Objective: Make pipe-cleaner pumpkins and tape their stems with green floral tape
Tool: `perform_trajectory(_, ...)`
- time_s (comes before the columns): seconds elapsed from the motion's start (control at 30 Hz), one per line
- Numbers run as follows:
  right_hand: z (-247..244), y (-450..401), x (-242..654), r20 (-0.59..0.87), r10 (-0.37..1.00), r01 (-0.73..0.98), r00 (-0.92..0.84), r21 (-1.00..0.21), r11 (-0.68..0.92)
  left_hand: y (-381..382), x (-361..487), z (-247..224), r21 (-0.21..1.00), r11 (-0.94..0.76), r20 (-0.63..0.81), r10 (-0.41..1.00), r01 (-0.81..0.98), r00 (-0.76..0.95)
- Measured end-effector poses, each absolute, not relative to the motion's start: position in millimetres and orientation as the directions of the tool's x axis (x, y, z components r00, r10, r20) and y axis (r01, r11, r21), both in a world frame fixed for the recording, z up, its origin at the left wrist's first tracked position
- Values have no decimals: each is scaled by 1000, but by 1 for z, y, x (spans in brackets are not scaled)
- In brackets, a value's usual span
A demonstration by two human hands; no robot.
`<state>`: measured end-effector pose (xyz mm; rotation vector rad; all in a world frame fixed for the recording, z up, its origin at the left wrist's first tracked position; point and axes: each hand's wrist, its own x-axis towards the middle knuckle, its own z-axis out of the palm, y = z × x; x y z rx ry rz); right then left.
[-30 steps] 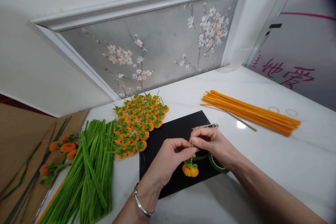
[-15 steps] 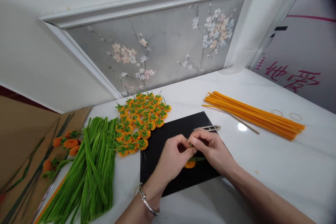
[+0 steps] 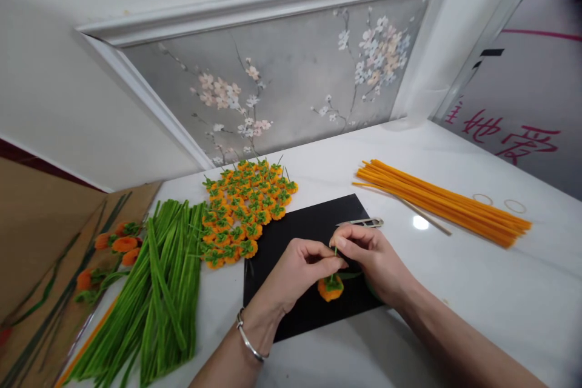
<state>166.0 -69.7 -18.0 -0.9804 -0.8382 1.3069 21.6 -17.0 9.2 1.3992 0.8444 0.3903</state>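
Observation:
An orange fuzzy persimmon-like piece with a green top [image 3: 330,288] hangs below my hands, over the black mat [image 3: 313,319]. Thumb and fingers of my left hand [image 3: 313,262] are pinched around its thin green stem. My right hand [image 3: 361,251] is closed at the upper end of the same stem, fingertips nearly touching the left ones. A dark green strip [image 3: 350,276] extends from beside the piece toward my right palm. Small metal thread snips [image 3: 367,222] lie at the mat's upper right edge, just behind my right hand.
Many similar orange pieces [image 3: 236,209] cluster left of the mat. Green fuzzy stems [image 3: 170,291] are piled farther left, beside cardboard [image 3: 34,267] with orange flowers [image 3: 123,245]. Orange stems [image 3: 436,197], a thin stick [image 3: 427,217] and two rubber bands [image 3: 515,205] lie on the right.
The orange piece now shows its green top and more of its side below my hands. My left hand has shifted slightly right and down, and the stem between my fingertips is more visible.

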Motion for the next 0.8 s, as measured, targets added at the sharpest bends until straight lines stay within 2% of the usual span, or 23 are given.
perform_trajectory(0.4,-17,-71,161,-34,977,-372,209,-927,47,-21,26,7,956,189,-287,769,226,571)
perform_trajectory(0.63,-24,-65,170,-141,937,-397,319,-918,-3,-18,23,1,954,164,-277,799,249,535)
perform_trajectory(0.7,-23,-65,173,-141,943,-351,301,-936,-27,-17,23,1,955,167,-277,801,246,531)
perform_trajectory(0.8,-18,-66,176,-142,973,-283,180,-955,-87,-16,23,2,956,173,-277,798,237,535)
